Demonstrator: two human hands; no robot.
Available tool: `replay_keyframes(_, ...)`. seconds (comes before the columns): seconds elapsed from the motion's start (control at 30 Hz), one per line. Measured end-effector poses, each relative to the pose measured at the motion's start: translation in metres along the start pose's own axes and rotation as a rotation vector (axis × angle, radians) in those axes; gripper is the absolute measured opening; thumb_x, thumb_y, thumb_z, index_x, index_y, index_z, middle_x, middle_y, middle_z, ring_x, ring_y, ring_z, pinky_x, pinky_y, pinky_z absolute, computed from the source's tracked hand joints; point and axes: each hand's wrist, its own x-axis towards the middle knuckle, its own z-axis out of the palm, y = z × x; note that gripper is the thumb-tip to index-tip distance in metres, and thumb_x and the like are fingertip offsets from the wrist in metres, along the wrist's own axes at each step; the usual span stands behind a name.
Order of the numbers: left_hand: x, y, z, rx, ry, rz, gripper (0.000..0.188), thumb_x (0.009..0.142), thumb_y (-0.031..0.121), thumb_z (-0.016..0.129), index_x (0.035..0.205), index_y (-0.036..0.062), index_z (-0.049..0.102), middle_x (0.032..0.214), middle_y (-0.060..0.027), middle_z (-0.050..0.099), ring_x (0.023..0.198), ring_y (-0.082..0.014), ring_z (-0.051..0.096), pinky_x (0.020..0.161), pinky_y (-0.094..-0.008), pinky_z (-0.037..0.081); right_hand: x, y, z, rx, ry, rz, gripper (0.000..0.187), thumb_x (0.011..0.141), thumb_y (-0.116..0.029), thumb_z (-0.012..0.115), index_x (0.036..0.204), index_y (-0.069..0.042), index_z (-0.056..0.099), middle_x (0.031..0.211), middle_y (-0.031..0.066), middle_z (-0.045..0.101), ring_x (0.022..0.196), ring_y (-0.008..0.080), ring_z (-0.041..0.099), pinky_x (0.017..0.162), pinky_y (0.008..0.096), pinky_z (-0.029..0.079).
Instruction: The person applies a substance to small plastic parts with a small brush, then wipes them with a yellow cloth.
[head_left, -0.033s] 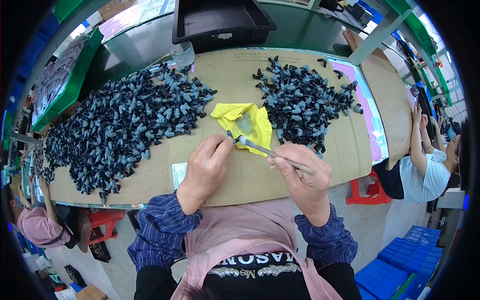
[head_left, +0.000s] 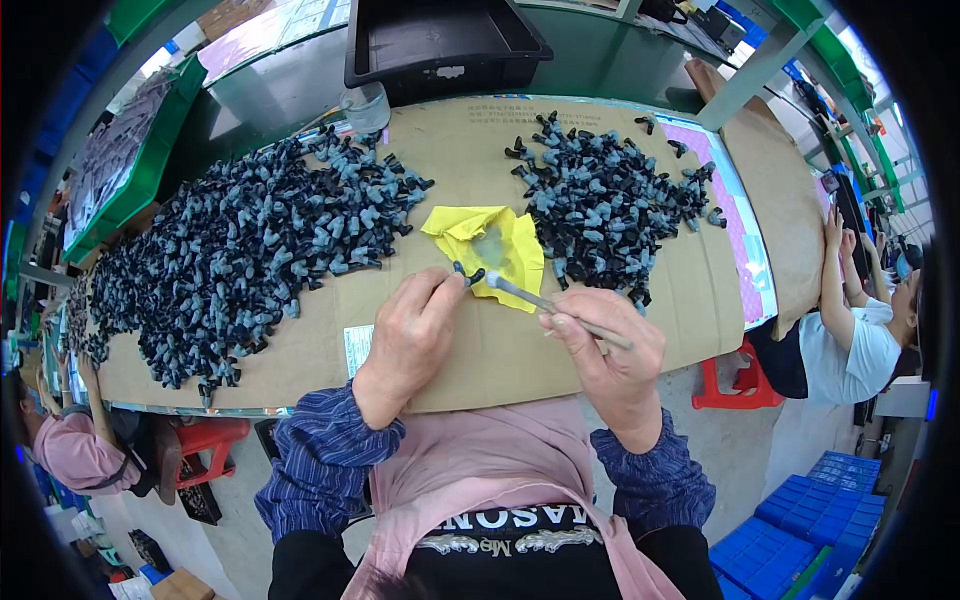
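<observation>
My left hand (head_left: 412, 325) pinches a small black and grey-blue angled part (head_left: 474, 275) between thumb and fingertips. A thin grey-handled brush (head_left: 525, 296) is held like a pen in my right hand (head_left: 618, 348), its pale tip just right of the part. Behind both lies a crumpled yellow cloth (head_left: 525, 240) with a damp grey patch in it. To the left spreads a large heap of similar parts (head_left: 270, 225); a smaller heap (head_left: 600, 200) sits to the right of the cloth.
Cardboard (head_left: 455, 150) covers the table. At its far edge stand a clear cup (head_left: 366, 108) and a black tray (head_left: 440, 70). A green bin (head_left: 125, 170) is at the far left. Other people sit at the left and right ends; blue crates (head_left: 790, 530) stand at lower right.
The brush tip has shifted slightly right, away from the small part, so more of the part's black end shows. My left hand has stayed in place.
</observation>
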Motion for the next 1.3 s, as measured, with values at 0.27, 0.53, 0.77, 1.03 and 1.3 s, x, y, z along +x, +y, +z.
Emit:
replay_keyframes(0.27, 0.001, 0.001, 0.004, -0.005, 0.028, -0.057, 0.024, 0.080, -0.003, 0.073, 0.102, 0.0002, 0.066, 0.096, -0.0155, 0.066, 0.081, -0.0324, 0.068, 0.067, -0.0400, 0.056, -0.001, 0.000, 0.006, 0.008, -0.008, -0.024, 0.017, 0.085, 0.003, 0.078, 0.100, 0.002, 0.070, 0.094, 0.0138, 0.073, 0.084, 0.0252, 0.072, 0.071, 0.0324, 0.058)
replay_keyframes(0.53, 0.001, 0.003, -0.001, -0.082, 0.015, -0.180, 0.022, 0.081, -0.001, 0.076, 0.100, 0.0008, 0.067, 0.093, -0.0147, 0.068, 0.077, -0.0327, 0.068, 0.064, -0.0397, 0.056, -0.004, -0.003, 0.005, 0.083, 0.036, 0.047, 0.017, 0.085, 0.003, 0.078, 0.100, 0.001, 0.071, 0.094, 0.0141, 0.073, 0.085, 0.0254, 0.073, 0.072, 0.0319, 0.059)
replay_keyframes(0.77, 0.001, 0.001, -0.004, 0.011, 0.031, -0.085, 0.028, 0.077, -0.007, 0.075, 0.102, 0.0031, 0.069, 0.094, -0.0134, 0.070, 0.078, -0.0313, 0.069, 0.064, -0.0371, 0.056, -0.011, 0.006, 0.003, 0.091, 0.073, 0.086, 0.016, 0.085, 0.004, 0.078, 0.099, 0.001, 0.071, 0.094, 0.0136, 0.074, 0.085, 0.0245, 0.073, 0.072, 0.0316, 0.059)
replay_keyframes(1.03, 0.007, -0.010, -0.018, 0.060, -0.037, 0.100, 0.034, 0.072, -0.008, 0.069, 0.105, 0.0006, 0.068, 0.097, -0.0135, 0.066, 0.079, -0.0282, 0.068, 0.065, -0.0355, 0.056, -0.008, 0.009, 0.004, 0.149, 0.117, 0.167, 0.016, 0.085, 0.005, 0.076, 0.100, 0.003, 0.071, 0.094, 0.0133, 0.074, 0.085, 0.0251, 0.073, 0.071, 0.0321, 0.059)
replay_keyframes(1.3, 0.031, -0.052, -0.079, 0.288, -0.251, 0.198, 0.038, 0.069, -0.007, 0.069, 0.106, -0.0018, 0.067, 0.104, -0.0152, 0.065, 0.091, -0.0329, 0.067, 0.074, -0.0376, 0.058, -0.013, 0.035, 0.005, 0.394, 0.178, 0.360, 0.012, 0.094, 0.004, 0.069, 0.105, 0.006, 0.070, 0.098, 0.0152, 0.072, 0.086, 0.0209, 0.074, 0.071, 0.0277, 0.062)
